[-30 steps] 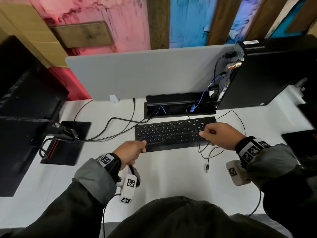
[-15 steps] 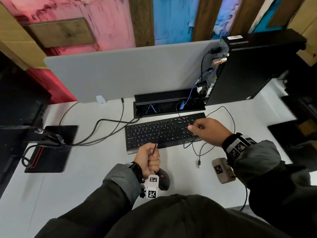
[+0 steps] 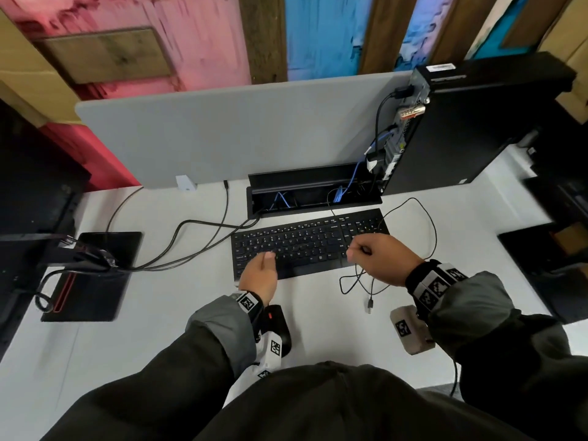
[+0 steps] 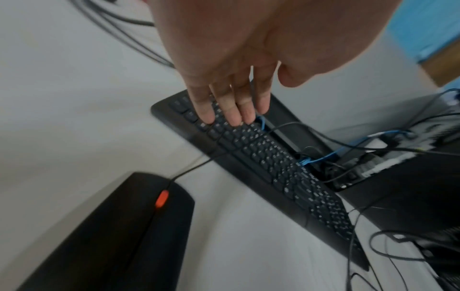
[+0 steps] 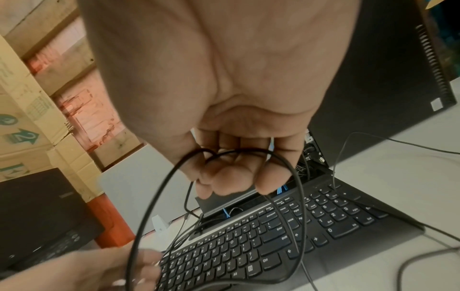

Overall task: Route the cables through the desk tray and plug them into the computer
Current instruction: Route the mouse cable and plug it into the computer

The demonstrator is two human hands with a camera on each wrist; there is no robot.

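On the white surface [image 3: 318, 313], from left: left hand [image 3: 259, 275], fingers straight, over black keyboard [image 3: 305, 241]; right hand [image 3: 378, 257] gripping thin black cable [image 5: 154, 196]; open desk tray [image 3: 313, 192] behind keyboard; computer [image 3: 471, 122] far right.
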